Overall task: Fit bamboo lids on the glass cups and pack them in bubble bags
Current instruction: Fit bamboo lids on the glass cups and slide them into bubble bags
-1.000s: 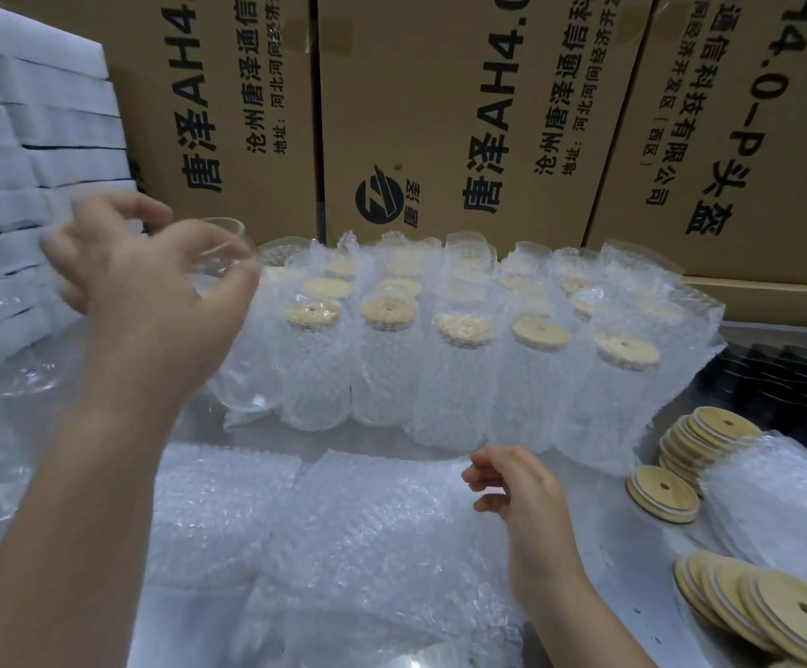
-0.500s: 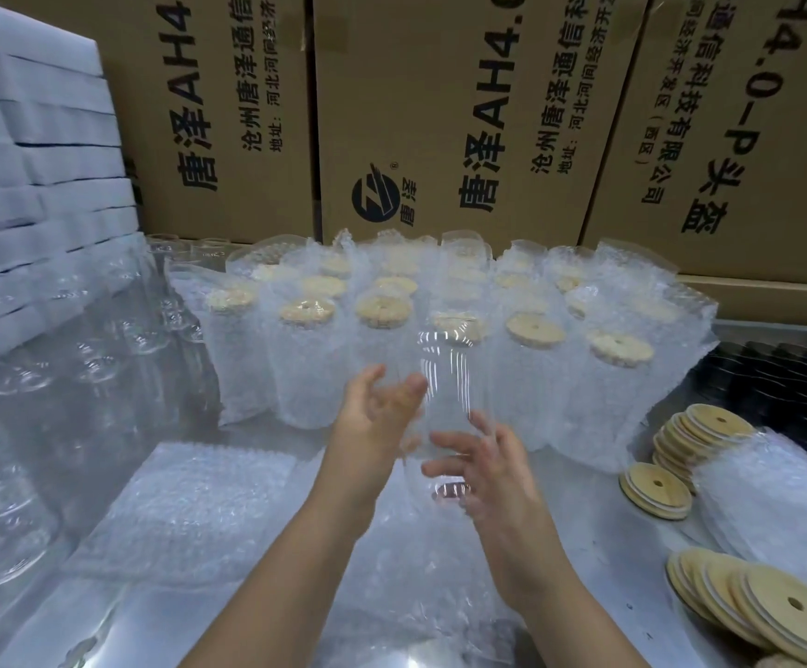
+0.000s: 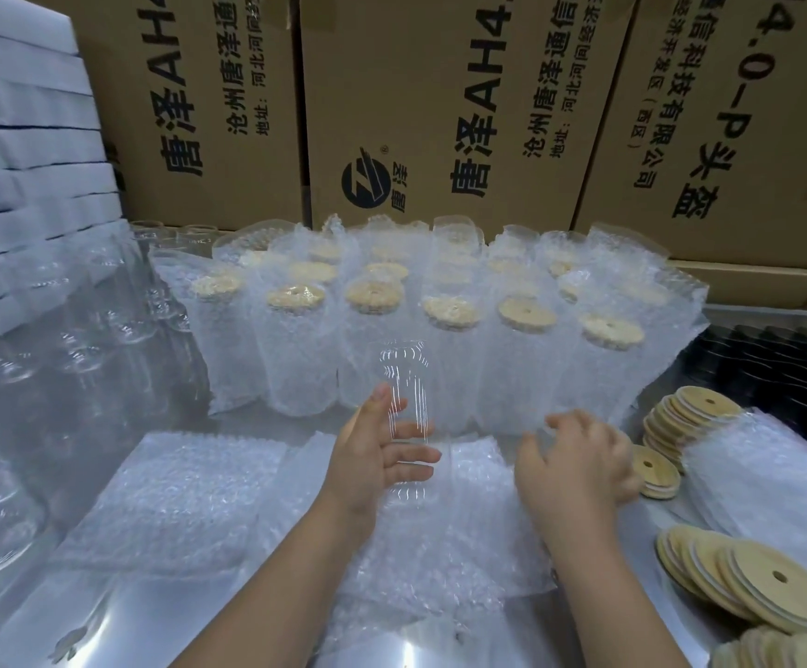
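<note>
My left hand (image 3: 372,455) grips a clear glass cup (image 3: 403,378) upright above the flat bubble bags (image 3: 440,537) in the middle of the table. The cup has no lid on it. My right hand (image 3: 579,460) has its fingers loosely curled and reaches toward a single bamboo lid (image 3: 657,472) lying flat at the right; whether it touches the lid I cannot tell. Behind stand several packed cups (image 3: 449,339) in bubble bags with bamboo lids on them.
Bare glass cups (image 3: 54,359) crowd the left side. Bamboo lid stacks (image 3: 686,417) and a fanned lid pile (image 3: 753,580) lie at the right beside more bubble bags (image 3: 777,474). Cardboard boxes (image 3: 440,103) wall off the back; white foam stacks (image 3: 20,137) stand at far left.
My left hand fetched a glass cup from the left and brought it to the middle. My right hand left the cup and moved right toward the lids.
</note>
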